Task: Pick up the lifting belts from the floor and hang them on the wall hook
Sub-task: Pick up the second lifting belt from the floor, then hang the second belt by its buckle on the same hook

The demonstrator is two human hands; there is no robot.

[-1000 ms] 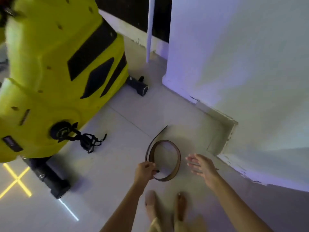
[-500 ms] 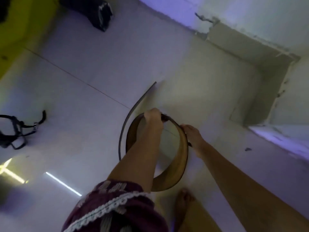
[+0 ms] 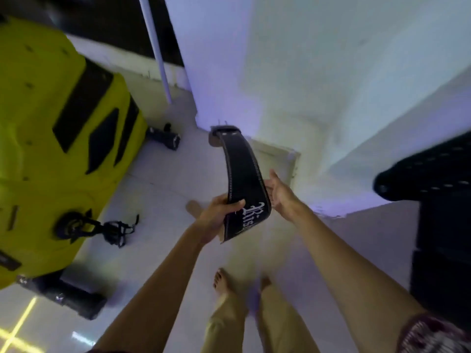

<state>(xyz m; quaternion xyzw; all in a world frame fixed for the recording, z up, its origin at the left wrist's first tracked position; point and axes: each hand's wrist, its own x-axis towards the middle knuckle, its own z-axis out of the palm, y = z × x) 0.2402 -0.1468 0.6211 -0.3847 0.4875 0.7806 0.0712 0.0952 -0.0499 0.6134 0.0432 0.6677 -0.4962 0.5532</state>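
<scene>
A black leather lifting belt [image 3: 242, 171] with white stitching and white lettering is lifted off the floor, arching away from me with its buckle end toward the wall corner. My left hand [image 3: 216, 217] is shut on its near part, thumb across the black face. My right hand [image 3: 279, 191] is beside the belt's right edge with fingers spread; I cannot tell whether it touches the belt. A second black belt with punched holes [image 3: 423, 171] hangs at the right edge. No wall hook is visible.
A yellow exercise bike [image 3: 51, 149] fills the left, its pedal [image 3: 114, 229] and black base foot [image 3: 71, 299] near my left arm. A white wall [image 3: 331, 72] with a chipped corner recess stands ahead. My bare feet [image 3: 224, 281] are on the pale tile floor.
The belt has come up off the floor and opened out from a coil into an arch. My view has risen from crouching to standing. My right hand has loosened beside the belt.
</scene>
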